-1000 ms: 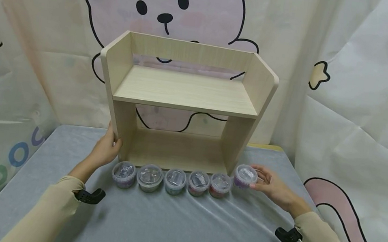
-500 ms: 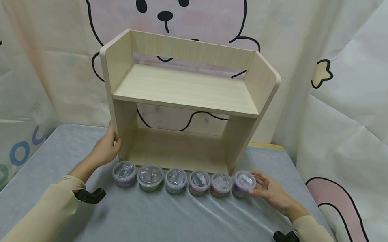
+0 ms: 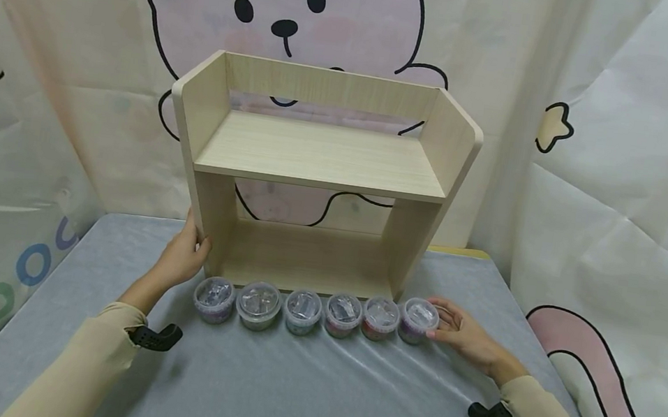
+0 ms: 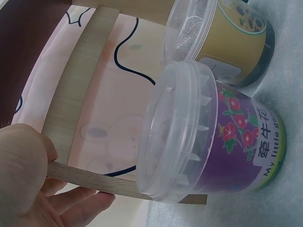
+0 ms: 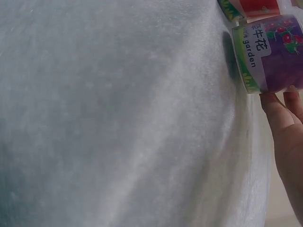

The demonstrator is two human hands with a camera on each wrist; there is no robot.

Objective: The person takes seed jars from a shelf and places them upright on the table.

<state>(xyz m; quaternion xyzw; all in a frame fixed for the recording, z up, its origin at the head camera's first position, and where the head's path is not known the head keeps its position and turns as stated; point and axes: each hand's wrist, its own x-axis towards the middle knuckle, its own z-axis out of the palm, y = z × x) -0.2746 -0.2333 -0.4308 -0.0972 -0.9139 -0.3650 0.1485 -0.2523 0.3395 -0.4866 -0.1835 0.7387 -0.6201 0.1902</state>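
Note:
In the head view, a pale wooden two-tier shelf [image 3: 323, 156] stands on the table. My left hand [image 3: 178, 260] grips its left side panel [image 4: 99, 179], with the thumb inside and the fingers outside. My right hand [image 3: 472, 336] holds the rightmost lidded plastic tub [image 3: 418, 320] between thumb and fingers at its right side. That tub has a purple flower label with "garden" on it in the right wrist view. It stands at the end of a row of several similar tubs [image 3: 258, 306] along the shelf's front. A purple-labelled tub [image 4: 232, 137] is closest to my left hand.
Grey-blue cloth [image 3: 309, 395] covers the table. A cartoon-printed curtain [image 3: 358, 21] hangs behind and at both sides. Something yellow [image 3: 458, 251] shows at the table's back edge, right of the shelf.
My right hand has lowered the rightmost tub to the table beside the row and shifted it slightly left. The left hand has stayed on the shelf panel.

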